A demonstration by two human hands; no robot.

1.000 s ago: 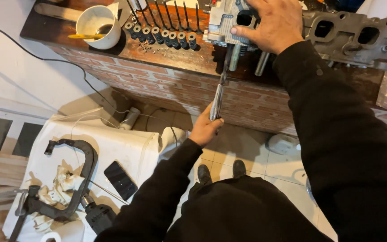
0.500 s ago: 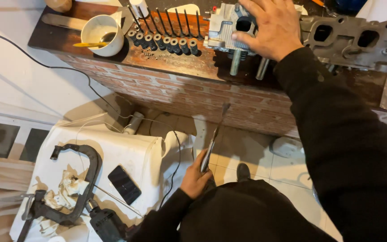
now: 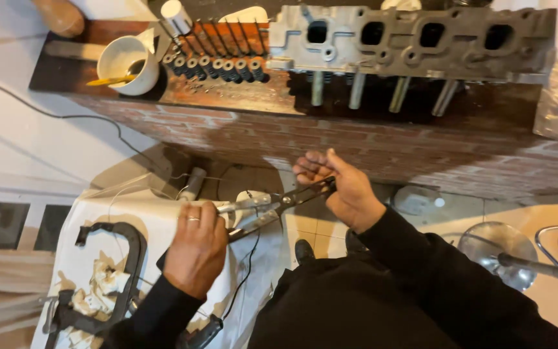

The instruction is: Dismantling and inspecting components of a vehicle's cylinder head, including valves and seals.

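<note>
Here, nearest the viewer, the left hand (image 3: pixel 196 249) closes over the metal end of a long pliers-like tool (image 3: pixel 272 205), back of the hand up, fingers curled down around the jaws, a ring on one finger. The right hand (image 3: pixel 340 190) grips the dark handles at the tool's other end, thumb on top and fingers wrapped beneath, so the tool spans the gap between the two hands at a slight upward slant to the right. Holding both ends this way steadies the tool in front of the body; whether the tool's tips are parted is hard to tell under the left fingers.

Below the left hand, a white cloth (image 3: pixel 163 226) covers a low surface and carries a large black clamp (image 3: pixel 121 271), laid flat within reach. A thin cable (image 3: pixel 66 117) trails across the pale floor to the left.

Farther off, a brick-faced bench (image 3: pixel 356 142) bears a grey engine head (image 3: pixel 414 42) propped on bolts, ports facing up. Left of it lies a row of valves with springs (image 3: pixel 217 64), set in order, then a white cup (image 3: pixel 127 64) with a yellow stick.
</note>
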